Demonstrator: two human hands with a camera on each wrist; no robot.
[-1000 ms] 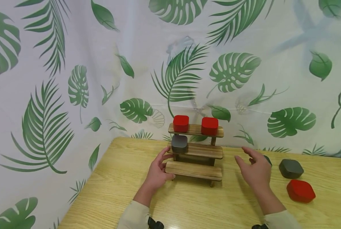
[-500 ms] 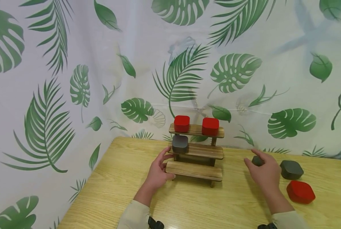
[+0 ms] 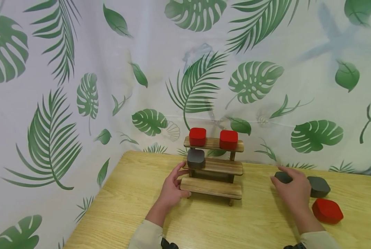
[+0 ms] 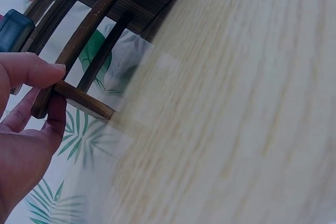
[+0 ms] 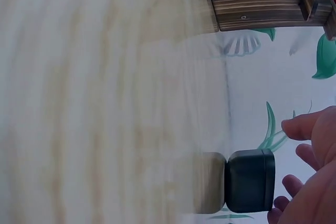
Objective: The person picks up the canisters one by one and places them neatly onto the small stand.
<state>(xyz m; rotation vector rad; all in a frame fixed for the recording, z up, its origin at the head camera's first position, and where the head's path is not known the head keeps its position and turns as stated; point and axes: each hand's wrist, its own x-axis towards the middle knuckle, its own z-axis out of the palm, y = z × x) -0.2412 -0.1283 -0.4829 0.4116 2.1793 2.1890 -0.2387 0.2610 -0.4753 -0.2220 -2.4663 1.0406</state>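
Observation:
A three-tier wooden display stand (image 3: 211,186) stands near the back of the table. My left hand (image 3: 171,193) grips the left end of its lowest board; in the left wrist view the thumb (image 4: 47,72) lies on one side of the board, fingers on the other. My right hand (image 3: 297,193) reaches over a small dark grey rounded box (image 3: 283,177) right of the stand. In the right wrist view its fingers (image 5: 291,184) are beside this dark box (image 5: 251,181), while the thumb is spread apart from it. Whether the fingers touch the box is unclear.
Two red boxes (image 3: 197,137) sit on the top tier, and a dark grey box (image 3: 196,159) on the middle tier's left. Right of my right hand lie another dark grey box (image 3: 319,186) and a red box (image 3: 327,211). A leaf-printed cloth (image 3: 266,45) hangs behind.
My right hand has moved rightward to the small dark grey box, which shows beyond its thumb and fingers. My left hand keeps its grip on the stand.

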